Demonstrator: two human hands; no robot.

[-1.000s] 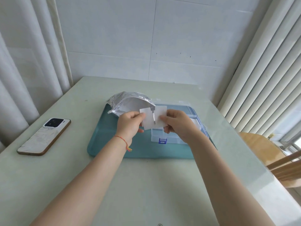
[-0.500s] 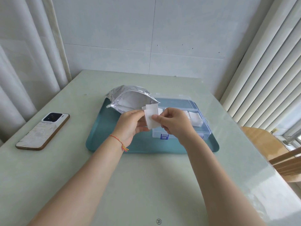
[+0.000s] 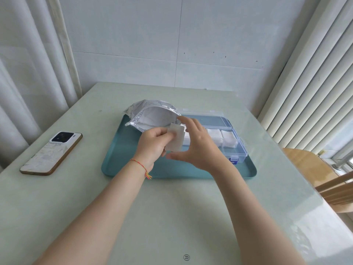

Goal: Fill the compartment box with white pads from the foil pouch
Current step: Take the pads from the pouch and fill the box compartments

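Note:
My left hand pinches a white pad upright over the teal tray. Beside it, my right hand is spread, its fingers and thumb framing the pad without clearly gripping it. The open foil pouch lies at the tray's back left, its mouth facing me. To the right stands the clear compartment box with its lid open, white pads lying in its rear compartments. My right hand hides the box's left part.
A phone lies face down on the table at the left. Curtains hang on the left, and vertical blinds run along the right. A wooden chair stands past the table's right edge.
My right hand has let go of the pad and spread its fingers. The two pads held apart a second ago now sit as one in my left hand.

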